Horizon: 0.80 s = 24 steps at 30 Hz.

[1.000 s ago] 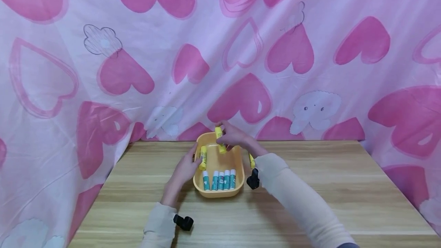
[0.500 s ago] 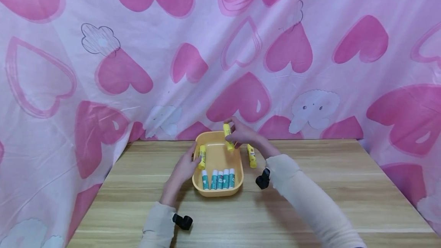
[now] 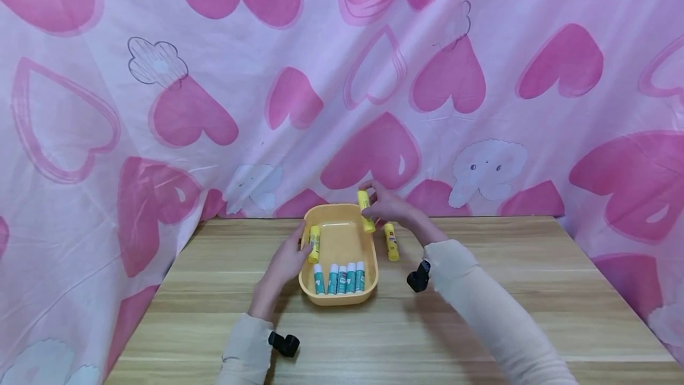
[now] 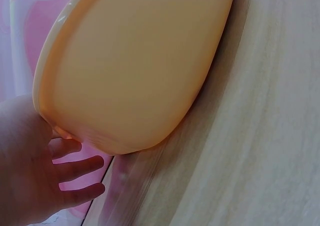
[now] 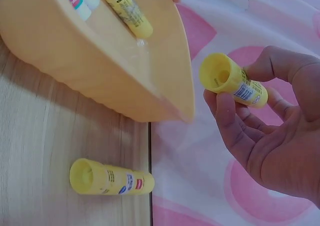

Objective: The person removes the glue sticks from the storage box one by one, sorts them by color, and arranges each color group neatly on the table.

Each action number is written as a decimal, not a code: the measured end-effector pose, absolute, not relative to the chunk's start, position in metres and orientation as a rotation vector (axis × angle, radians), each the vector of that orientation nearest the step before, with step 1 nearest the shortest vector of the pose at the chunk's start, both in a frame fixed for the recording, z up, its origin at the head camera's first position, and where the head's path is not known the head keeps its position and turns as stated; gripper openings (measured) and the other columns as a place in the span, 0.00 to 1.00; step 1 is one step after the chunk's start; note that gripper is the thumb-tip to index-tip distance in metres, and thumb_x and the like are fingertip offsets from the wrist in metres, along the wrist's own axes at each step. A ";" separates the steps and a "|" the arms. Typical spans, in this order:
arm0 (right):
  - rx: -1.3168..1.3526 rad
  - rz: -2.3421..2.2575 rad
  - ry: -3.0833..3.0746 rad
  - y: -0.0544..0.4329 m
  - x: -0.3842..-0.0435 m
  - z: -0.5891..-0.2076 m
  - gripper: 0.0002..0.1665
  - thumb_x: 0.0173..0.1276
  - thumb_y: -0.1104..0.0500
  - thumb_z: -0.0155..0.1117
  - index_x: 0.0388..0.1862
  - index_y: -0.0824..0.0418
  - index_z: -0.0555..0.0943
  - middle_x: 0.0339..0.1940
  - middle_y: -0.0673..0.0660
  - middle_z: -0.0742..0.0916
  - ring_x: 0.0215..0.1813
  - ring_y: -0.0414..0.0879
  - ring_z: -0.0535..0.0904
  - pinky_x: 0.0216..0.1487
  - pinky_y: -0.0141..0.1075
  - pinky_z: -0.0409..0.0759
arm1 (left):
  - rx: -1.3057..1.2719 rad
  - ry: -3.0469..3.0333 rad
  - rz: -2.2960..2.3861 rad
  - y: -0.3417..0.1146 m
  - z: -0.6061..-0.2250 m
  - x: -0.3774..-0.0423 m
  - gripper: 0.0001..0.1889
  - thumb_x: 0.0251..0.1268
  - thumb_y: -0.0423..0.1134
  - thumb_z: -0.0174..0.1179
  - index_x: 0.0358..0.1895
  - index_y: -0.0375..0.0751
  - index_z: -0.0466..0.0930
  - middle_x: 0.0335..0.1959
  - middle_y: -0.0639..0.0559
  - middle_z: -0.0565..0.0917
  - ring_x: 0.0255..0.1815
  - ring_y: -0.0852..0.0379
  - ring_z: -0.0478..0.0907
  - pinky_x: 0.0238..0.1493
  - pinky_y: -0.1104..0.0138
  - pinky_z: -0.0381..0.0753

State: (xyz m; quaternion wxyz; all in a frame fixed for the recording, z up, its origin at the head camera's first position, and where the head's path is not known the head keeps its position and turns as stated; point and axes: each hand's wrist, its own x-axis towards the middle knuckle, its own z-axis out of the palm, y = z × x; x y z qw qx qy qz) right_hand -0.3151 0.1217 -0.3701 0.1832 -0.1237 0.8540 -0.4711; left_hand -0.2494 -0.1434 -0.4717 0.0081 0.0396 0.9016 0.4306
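My right hand (image 3: 389, 205) pinches a yellow glue stick (image 3: 366, 211) between thumb and fingers, raised at the right rim of a yellow-orange plastic basket (image 3: 342, 300). Its hollow base end faces the camera in the right wrist view. My left hand (image 3: 288, 260) holds the basket's left side, fingers (image 4: 82, 170) outside the wall; the thumb is hidden in the left wrist view. Inside, a second yellow glue stick (image 3: 314, 244) lies along the left wall by that thumb. Several teal glue sticks (image 3: 342, 281) with white caps lie side by side at the basket's near end.
A third yellow glue stick (image 5: 112, 178) lies on the wooden table (image 3: 481, 314), just right of the basket. Behind the table's far edge hangs a pink heart-patterned cloth (image 3: 342, 88).
My right hand has carried its glue stick rightward, from above the basket's interior to its right rim. The glue stick on the table has come into full view. The left hand has stayed put.
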 end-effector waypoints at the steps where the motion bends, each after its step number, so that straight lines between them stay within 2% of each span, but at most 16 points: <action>1: -0.345 -1.334 2.407 0.124 -0.315 -0.371 0.40 0.64 0.62 0.65 0.72 0.52 0.60 0.52 0.65 0.76 0.37 0.52 0.81 0.45 0.55 0.87 | 0.125 2.817 1.348 -0.143 -0.472 -0.249 0.35 0.74 0.39 0.52 0.80 0.42 0.49 0.79 0.43 0.58 0.78 0.43 0.58 0.78 0.49 0.57; 9: -0.312 -1.339 2.410 0.140 -0.315 -0.375 0.39 0.66 0.62 0.63 0.73 0.51 0.60 0.51 0.63 0.76 0.38 0.52 0.80 0.42 0.48 0.88 | 0.092 2.797 1.355 -0.143 -0.472 -0.250 0.35 0.74 0.40 0.51 0.80 0.45 0.49 0.80 0.45 0.58 0.79 0.45 0.57 0.78 0.49 0.58; 15: -0.310 -1.350 2.388 0.157 -0.315 -0.380 0.41 0.66 0.61 0.63 0.75 0.52 0.59 0.56 0.65 0.75 0.42 0.53 0.81 0.49 0.51 0.86 | 0.067 2.779 1.353 -0.143 -0.473 -0.249 0.35 0.75 0.41 0.51 0.81 0.48 0.48 0.80 0.47 0.57 0.79 0.46 0.56 0.78 0.49 0.58; 24: -0.328 -1.377 2.357 0.183 -0.314 -0.389 0.41 0.66 0.65 0.61 0.75 0.56 0.57 0.54 0.66 0.75 0.42 0.52 0.80 0.44 0.48 0.88 | 0.065 2.777 1.352 -0.142 -0.472 -0.250 0.35 0.75 0.41 0.50 0.81 0.48 0.47 0.80 0.47 0.56 0.79 0.45 0.56 0.77 0.48 0.58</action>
